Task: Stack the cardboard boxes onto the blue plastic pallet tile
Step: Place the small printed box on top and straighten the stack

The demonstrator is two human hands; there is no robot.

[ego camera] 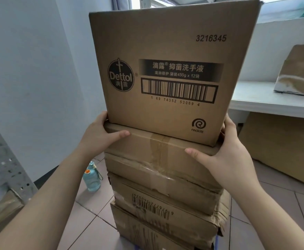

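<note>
A tall Dettol cardboard box (169, 51) stands on top of a stack of several flatter cardboard boxes (162, 192). Directly beneath it lies a flat taped box (158, 147), and both my hands grip that one. My left hand (100, 136) holds its left end, thumb laid along the near top edge. My right hand (227, 156) holds its right end, thumb on the front face. A sliver of the blue pallet tile (217, 241) shows under the stack at the bottom right; the rest is hidden.
A teal water bottle (91, 177) stands on the tiled floor left of the stack. A grey metal shelf frame (5, 159) is at the far left. At right, a white shelf (273, 103) carries a small box (295, 71), with large cardboard (282, 147) leaning below.
</note>
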